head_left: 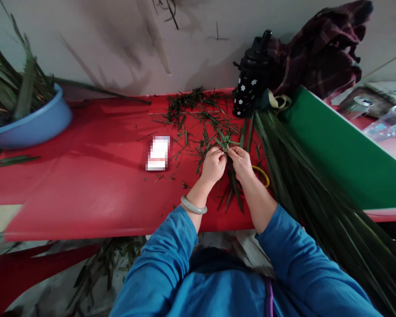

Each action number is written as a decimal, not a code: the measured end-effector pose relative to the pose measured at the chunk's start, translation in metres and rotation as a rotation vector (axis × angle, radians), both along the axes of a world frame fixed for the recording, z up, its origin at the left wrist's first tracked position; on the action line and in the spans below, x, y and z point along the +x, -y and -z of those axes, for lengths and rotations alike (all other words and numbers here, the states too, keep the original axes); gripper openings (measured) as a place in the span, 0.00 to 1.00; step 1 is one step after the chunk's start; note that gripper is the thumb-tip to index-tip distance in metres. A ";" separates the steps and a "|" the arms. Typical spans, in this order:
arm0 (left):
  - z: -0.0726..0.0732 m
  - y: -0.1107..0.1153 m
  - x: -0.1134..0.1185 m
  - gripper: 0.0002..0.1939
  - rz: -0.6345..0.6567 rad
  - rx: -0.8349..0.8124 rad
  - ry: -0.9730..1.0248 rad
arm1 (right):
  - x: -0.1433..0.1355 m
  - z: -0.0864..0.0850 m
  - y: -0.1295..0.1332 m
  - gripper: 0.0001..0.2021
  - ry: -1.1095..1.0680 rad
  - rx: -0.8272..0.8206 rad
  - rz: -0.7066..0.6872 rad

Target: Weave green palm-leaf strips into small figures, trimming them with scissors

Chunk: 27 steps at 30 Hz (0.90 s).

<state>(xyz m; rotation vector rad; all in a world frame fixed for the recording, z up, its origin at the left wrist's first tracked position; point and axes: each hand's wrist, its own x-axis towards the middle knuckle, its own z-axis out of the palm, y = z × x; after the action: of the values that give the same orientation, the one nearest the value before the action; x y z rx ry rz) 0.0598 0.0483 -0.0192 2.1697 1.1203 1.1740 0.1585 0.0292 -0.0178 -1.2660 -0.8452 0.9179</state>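
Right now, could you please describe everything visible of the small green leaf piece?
The small green leaf piece looks made of leaf strips, bunched at its middle, with narrow ends sticking out to the sides. The left hand and right hand pinch its near end, above the red tabletop. Whether it is knotted or woven, I cannot tell.

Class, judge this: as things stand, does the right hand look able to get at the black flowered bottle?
Probably yes: the right hand would have to release the small green leaf piece, but only low leaf strips seem to lie before the black bottle.
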 end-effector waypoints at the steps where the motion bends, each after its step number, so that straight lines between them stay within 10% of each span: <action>1: 0.000 0.000 0.000 0.09 -0.011 -0.017 0.011 | 0.000 0.000 0.000 0.12 0.001 -0.002 -0.004; 20: -0.007 0.010 -0.005 0.05 -0.289 0.099 0.120 | 0.006 -0.003 0.000 0.13 0.015 0.031 0.043; 27: -0.014 0.015 -0.004 0.08 -0.132 -0.122 0.149 | 0.006 -0.005 0.001 0.13 -0.057 0.059 0.089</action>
<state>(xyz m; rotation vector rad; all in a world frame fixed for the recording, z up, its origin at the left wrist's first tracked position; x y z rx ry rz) 0.0562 0.0332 -0.0052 1.9086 1.2508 1.2660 0.1649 0.0286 -0.0124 -1.2109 -0.7600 0.8485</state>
